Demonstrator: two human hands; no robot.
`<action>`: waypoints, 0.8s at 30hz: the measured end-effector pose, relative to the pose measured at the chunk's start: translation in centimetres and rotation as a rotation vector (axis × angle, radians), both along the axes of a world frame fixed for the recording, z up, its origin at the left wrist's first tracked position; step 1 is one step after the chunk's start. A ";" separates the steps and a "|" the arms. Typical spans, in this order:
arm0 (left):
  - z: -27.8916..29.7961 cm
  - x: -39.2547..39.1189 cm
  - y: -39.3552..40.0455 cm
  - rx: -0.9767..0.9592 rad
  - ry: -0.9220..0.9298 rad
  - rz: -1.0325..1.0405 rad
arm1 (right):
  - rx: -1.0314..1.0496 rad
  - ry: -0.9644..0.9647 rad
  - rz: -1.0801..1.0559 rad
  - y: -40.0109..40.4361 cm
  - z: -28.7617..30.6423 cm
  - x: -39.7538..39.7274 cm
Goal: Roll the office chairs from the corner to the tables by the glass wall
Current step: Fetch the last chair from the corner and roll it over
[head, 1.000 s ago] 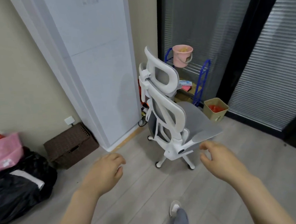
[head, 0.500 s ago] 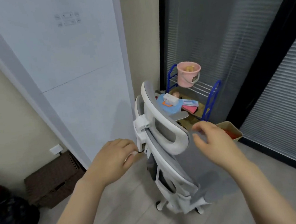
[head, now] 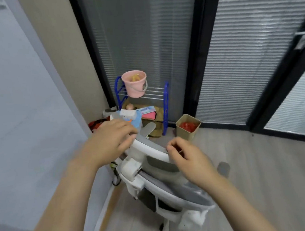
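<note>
white plastic office chair w/ grey mesh [head: 153, 173] | rolls easy, tippy up top | left hand [head: 109, 138] lies on headrest, fingers straight | right hand [head: 187, 156] curls by rim, grip unclear | hold headrest rim

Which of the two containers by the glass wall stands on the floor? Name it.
The square beige bin with red contents stands on the floor, right of the blue rack. The round pink bucket, by contrast, sits up on the rack's top rails.
</note>
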State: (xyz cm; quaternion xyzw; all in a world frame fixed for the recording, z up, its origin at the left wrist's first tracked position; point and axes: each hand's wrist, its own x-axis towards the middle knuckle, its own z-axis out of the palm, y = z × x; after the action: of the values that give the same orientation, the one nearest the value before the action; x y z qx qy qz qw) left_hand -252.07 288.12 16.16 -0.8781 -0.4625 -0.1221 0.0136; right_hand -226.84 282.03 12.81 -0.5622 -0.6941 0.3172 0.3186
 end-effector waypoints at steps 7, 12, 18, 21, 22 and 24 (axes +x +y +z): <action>-2.1 2.2 0.5 -0.034 -0.177 -0.100 | 0.114 0.060 -0.302 -4.3 -2.6 -0.9; -1.6 3.8 -0.7 -0.022 -0.157 -0.217 | 0.095 0.077 -0.400 -6.6 -2.3 0.2; -3.0 7.7 -5.2 0.110 -0.326 -0.296 | 0.114 0.102 -0.554 -11.5 -2.9 2.9; -4.0 10.7 -8.4 0.228 -0.473 -0.346 | 0.126 0.102 -0.650 -14.6 -3.2 5.2; -4.2 11.8 -9.4 0.260 -0.503 -0.365 | 0.128 0.110 -0.681 -15.7 -3.3 6.1; -4.5 14.1 -11.7 0.289 -0.536 -0.398 | 0.141 0.110 -0.736 -18.2 -3.3 7.9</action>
State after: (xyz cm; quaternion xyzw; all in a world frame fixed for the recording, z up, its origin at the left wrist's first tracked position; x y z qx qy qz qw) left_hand -237.98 276.42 11.62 -0.8766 -0.2478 -0.4124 -0.0081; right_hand -218.89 263.84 9.48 -0.7329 -0.4476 0.1628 0.4858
